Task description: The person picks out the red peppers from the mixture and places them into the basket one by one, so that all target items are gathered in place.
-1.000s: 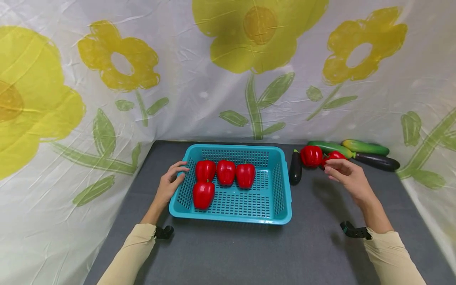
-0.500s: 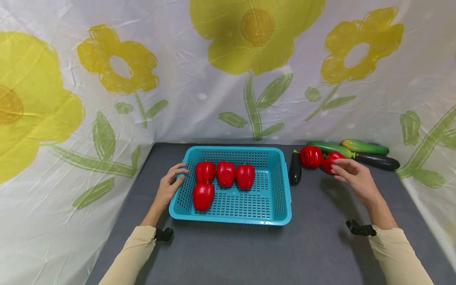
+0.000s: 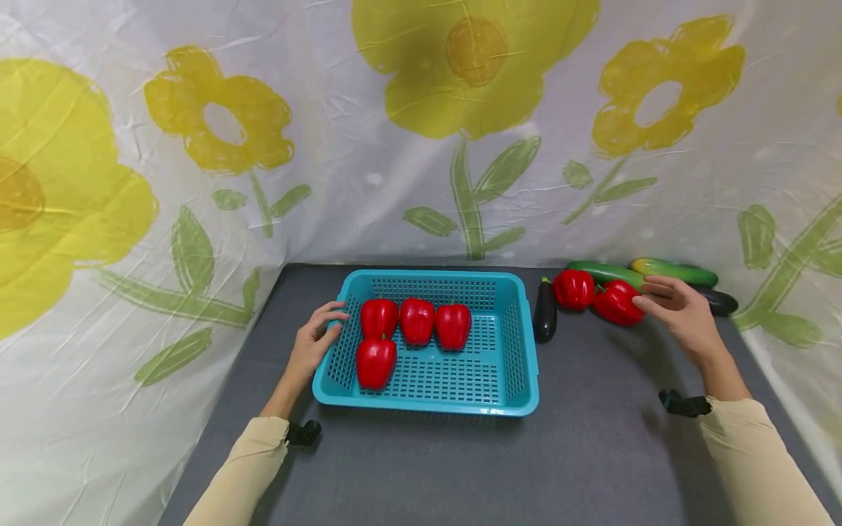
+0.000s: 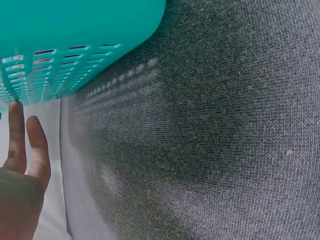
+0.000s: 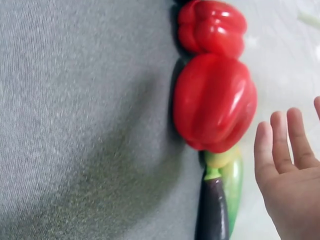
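In the head view, my left hand (image 3: 317, 342) rests at the left side of a blue perforated basket (image 3: 427, 409). The left wrist view shows one fingertip touching the outer basket wall (image 4: 80, 25). Inside the basket lie several red bell peppers (image 3: 376, 361). My right hand (image 3: 684, 318) hovers with nothing in it, beside a red bell pepper (image 3: 617, 302) at the back right. In the right wrist view its fingers (image 5: 281, 145) are extended, apart from that pepper. Beneath the hand lies a dark eggplant (image 3: 717, 301), partly hidden.
Another red bell pepper (image 3: 574, 289) and a second eggplant (image 3: 545, 310) lie right of the basket. Green zucchini-like vegetables (image 3: 605, 273) line the back edge. A flower-painted white sheet (image 3: 368, 183) hangs behind the dark grey tabletop (image 3: 427, 467).
My right hand has moved to the right, away from the red bell pepper, which now shows fully and lies about where it was. The left hand and basket stay put.
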`<state>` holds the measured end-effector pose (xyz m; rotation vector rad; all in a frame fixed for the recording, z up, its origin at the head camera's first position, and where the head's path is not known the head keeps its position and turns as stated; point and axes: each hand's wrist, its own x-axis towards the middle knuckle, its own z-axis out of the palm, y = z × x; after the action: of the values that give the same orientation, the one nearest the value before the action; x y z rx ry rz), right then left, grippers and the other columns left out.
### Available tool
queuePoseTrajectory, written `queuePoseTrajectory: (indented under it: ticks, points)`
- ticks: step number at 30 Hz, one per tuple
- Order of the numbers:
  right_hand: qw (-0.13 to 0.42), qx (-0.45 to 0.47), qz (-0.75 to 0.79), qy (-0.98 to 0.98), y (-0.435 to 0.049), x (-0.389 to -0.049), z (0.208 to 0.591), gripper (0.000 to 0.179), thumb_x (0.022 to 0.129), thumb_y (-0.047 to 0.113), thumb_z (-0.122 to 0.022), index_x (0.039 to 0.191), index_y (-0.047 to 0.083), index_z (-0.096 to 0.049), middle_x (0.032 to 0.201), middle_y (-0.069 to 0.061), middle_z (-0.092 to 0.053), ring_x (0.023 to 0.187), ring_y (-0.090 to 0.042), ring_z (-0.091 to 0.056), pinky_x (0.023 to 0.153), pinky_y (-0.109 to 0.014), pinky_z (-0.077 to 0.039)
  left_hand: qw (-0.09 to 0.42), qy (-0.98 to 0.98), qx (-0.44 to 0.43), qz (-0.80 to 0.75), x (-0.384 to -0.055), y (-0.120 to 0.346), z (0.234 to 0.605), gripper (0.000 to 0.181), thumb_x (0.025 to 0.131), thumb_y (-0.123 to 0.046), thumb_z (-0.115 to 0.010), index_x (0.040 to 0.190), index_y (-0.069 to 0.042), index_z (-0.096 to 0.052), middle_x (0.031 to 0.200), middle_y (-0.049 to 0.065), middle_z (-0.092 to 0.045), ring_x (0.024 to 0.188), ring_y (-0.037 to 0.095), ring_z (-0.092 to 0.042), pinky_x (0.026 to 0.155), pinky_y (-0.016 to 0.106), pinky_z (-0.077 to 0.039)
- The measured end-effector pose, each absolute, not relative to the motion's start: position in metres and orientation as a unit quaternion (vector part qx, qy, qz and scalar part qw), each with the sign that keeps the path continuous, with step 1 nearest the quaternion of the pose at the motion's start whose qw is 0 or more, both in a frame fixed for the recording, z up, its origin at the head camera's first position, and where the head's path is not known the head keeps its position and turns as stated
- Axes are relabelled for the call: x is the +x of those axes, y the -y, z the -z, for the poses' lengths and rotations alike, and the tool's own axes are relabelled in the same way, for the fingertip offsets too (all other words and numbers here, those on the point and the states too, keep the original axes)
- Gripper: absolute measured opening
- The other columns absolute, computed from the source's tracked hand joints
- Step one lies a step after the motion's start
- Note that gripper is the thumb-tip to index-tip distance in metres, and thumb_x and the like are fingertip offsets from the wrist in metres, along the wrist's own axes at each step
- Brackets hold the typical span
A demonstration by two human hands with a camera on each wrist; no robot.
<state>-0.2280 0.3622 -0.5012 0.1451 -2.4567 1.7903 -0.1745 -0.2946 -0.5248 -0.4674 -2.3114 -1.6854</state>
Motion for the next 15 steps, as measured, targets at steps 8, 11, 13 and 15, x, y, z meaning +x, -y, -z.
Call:
queuePoseTrajectory:
  ticks: [8,11,13,15]
  points:
    - [0.045,0.029,-0.547,0.835,-0.366,-0.235,0.508,0.066,0.095,0.023,-0.076,0.153,0.013,-0.045,0.149,-0.020,-0.042,0.130,-0.031,-0.044,0.083,-0.011,-0.043,0.122,0.792,-0.159,0.577,-0.173,0.294,0.522,0.023,0.103,0.005,-0.053,0.122,0.008,-0.064,0.147,0.022,-0.046,0.140,0.036,-0.035,0.099,0.023,-0.043]
    - [0.036,0.027,-0.533,0.845,-0.366,-0.240,0.514,0.072,0.094,0.025,-0.076,0.156,0.014,-0.040,0.154,-0.021,-0.036,0.136,-0.039,-0.037,0.086,-0.014,-0.042,0.122,0.795,-0.160,0.572,-0.172,0.294,0.521,0.023,0.102,0.005,-0.053,0.123,0.009,-0.064,0.147,0.023,-0.045,0.140,0.038,-0.034,0.100,0.023,-0.042]
    - [0.027,0.026,-0.530,0.847,-0.365,-0.243,0.518,0.075,0.094,0.025,-0.076,0.157,0.013,-0.037,0.157,-0.021,-0.033,0.139,-0.043,-0.033,0.095,-0.021,-0.041,0.122,0.797,-0.162,0.569,-0.173,0.294,0.522,0.024,0.102,0.006,-0.053,0.123,0.009,-0.063,0.148,0.024,-0.044,0.140,0.039,-0.034,0.100,0.024,-0.042]
    - [0.019,0.027,-0.530,0.847,-0.363,-0.247,0.522,0.077,0.094,0.025,-0.076,0.158,0.010,-0.035,0.158,-0.022,-0.031,0.141,-0.045,-0.031,0.106,-0.035,-0.040,0.122,0.798,-0.165,0.567,-0.174,0.294,0.523,0.024,0.102,0.006,-0.053,0.124,0.009,-0.063,0.148,0.025,-0.044,0.139,0.040,-0.035,0.100,0.024,-0.042]
